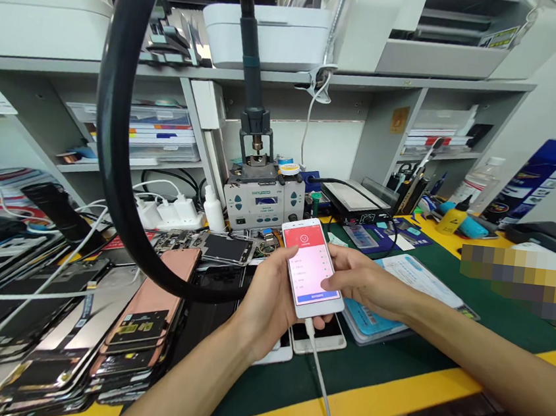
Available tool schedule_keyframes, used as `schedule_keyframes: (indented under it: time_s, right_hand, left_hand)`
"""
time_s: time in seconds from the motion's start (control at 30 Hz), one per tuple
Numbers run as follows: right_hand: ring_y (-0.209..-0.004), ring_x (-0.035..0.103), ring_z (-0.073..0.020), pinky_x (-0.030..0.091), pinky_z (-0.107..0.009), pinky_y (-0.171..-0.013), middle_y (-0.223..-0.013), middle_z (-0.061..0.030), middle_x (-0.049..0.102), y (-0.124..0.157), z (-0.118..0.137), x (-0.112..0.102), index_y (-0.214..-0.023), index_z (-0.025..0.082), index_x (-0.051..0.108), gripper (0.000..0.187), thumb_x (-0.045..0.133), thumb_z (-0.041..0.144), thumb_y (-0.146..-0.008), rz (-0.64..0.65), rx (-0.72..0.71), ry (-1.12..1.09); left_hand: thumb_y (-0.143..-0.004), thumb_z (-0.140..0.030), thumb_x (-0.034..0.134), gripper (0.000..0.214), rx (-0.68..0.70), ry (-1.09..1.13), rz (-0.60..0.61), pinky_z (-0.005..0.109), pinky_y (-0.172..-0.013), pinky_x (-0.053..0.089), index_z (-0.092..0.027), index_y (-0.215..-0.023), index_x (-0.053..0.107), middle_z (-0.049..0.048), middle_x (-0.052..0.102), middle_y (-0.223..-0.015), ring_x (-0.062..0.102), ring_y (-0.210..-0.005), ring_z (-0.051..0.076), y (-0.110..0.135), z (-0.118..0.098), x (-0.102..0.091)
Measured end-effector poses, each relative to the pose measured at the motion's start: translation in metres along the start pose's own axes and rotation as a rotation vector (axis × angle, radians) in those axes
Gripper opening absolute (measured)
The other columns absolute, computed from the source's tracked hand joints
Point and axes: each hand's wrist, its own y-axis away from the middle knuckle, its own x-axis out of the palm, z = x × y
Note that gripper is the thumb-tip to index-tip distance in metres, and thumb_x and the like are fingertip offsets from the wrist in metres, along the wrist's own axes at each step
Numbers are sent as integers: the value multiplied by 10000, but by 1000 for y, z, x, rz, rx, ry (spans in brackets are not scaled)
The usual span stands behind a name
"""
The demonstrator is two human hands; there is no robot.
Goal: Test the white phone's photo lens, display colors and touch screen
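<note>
A white smartphone (310, 264) with a lit red-and-white screen is held above the green mat (381, 358). My left hand (263, 299) grips it from the left side and below, fingers wrapped round it. My right hand (360, 279) rests against its right edge, thumb on the screen. A white cable (321, 385) is plugged into the phone's bottom end and runs toward the bench's front edge. Two more white phones (316, 338) lie flat on the mat just under my hands.
Stacks of opened phones and back covers (96, 334) fill the left side. A soldering station (262, 203) with a thick black hose (115, 151) stands behind. A blue-white booklet (398, 293), a yellow bottle (453, 220) and tools lie at right.
</note>
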Motion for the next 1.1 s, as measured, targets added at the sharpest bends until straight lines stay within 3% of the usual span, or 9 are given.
schedule_keyframes:
  time_s: [0.17,0.37,0.87,1.1]
  right_hand:
    - [-726,705,-209,574,-315,-581,-960,-98,735,0,-1,-3,-1202,144,570,456,609,122,-749,33,-20,-50]
    - [-718,713,-197,573,-304,-624,-939,-86,740,1,1,0,-1153,147,599,371,567,119,-784,-2,7,-104]
    - [-706,696,-219,555,-329,-585,-960,-111,737,2,1,0,-1314,148,526,468,524,156,-846,1,10,-90]
    - [-669,702,-225,558,-350,-581,-962,-110,736,2,1,0,-1324,154,520,462,519,178,-862,17,14,-80]
  left_hand:
    - [-934,-471,368,466,-1,-17,2,311,-513,485,-141,-1189,576,95,635,-835,610,-570,200,1,-1,0]
    - [-940,-474,344,477,-16,-22,-16,312,-520,478,-143,-1208,558,103,641,-819,606,-559,200,1,-1,1]
    - [-944,-468,336,494,-15,-10,-23,320,-492,488,-138,-1249,543,92,626,-791,608,-550,203,1,-1,2]
    - [-953,-459,338,504,-17,-23,-32,337,-502,528,-191,-1357,478,136,665,-978,654,-630,220,4,-3,5]
